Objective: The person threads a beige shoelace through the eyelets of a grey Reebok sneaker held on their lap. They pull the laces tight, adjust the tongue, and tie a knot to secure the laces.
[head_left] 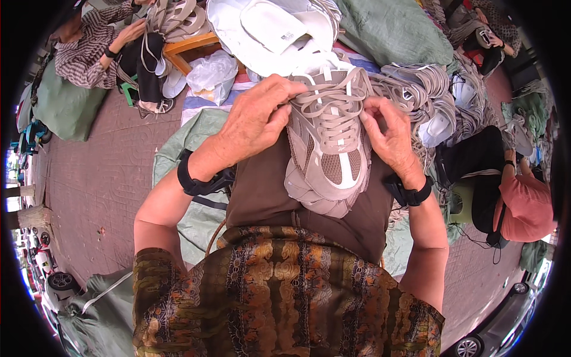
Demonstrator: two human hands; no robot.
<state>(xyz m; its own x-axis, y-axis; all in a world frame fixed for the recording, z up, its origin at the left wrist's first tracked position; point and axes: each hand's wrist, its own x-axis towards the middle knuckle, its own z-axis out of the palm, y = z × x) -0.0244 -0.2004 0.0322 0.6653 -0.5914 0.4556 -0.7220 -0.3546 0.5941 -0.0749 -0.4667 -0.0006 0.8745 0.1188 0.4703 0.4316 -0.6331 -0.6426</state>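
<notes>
A grey-beige sneaker upper [341, 166] with white trim lies on my lap, toe toward me. Beneath its toe several more grey pieces [325, 206] are stacked. A flat grey shoelace [331, 102] crosses its eyelet rows in loose loops. My left hand [260, 111] is at the upper's left edge, thumb and index finger closed on the lace near the upper eyelets. On the opposite edge my right hand [388, 132] pinches the lace between thumb and fingers. The fingertips partly hide the lace ends.
White shoe parts [270, 30] are heaped beyond my knees. Bundled grey uppers [416, 89] lie at the right, below a green sack [395, 30]. A plastic bag [212, 76] stands by a wooden stool [187, 50]. Other people sit at the far left and at the right.
</notes>
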